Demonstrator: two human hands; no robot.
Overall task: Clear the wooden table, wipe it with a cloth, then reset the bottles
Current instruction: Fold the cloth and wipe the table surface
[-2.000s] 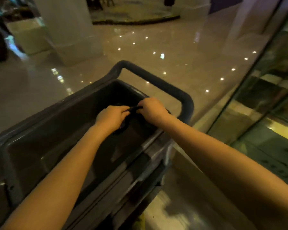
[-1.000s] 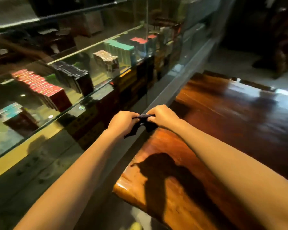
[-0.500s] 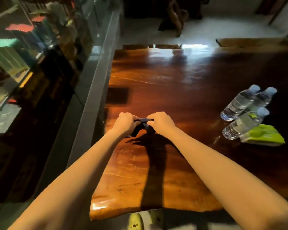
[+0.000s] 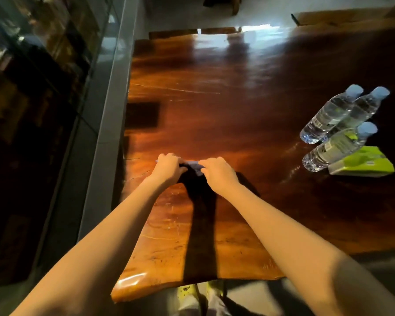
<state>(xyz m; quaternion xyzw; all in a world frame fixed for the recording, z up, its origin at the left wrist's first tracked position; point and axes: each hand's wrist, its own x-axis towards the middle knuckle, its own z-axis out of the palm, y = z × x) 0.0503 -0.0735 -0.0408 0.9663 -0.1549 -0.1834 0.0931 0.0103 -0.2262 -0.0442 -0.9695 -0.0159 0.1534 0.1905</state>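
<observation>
A polished wooden table (image 4: 214,106) fills the middle of the head view. My left hand (image 4: 168,166) and my right hand (image 4: 217,171) both grip a small dark cloth (image 4: 193,165) stretched between them, low over the table's near left part. Three clear water bottles with pale blue caps stand at the right: two at the back (image 4: 324,117) (image 4: 360,110) and one in front (image 4: 335,148). Whether the cloth touches the wood is unclear.
A green tissue pack (image 4: 363,164) lies beside the front bottle. A glass display case (image 4: 43,87) with a grey frame runs along the table's left edge. A second wooden surface (image 4: 342,18) sits at the far right. Yellow-green shoes (image 4: 187,290) show below the near edge.
I turned from a grey cart past the display case to the wooden table. Both hands kept hold of the cloth and have spread slightly, lowering it toward the tabletop.
</observation>
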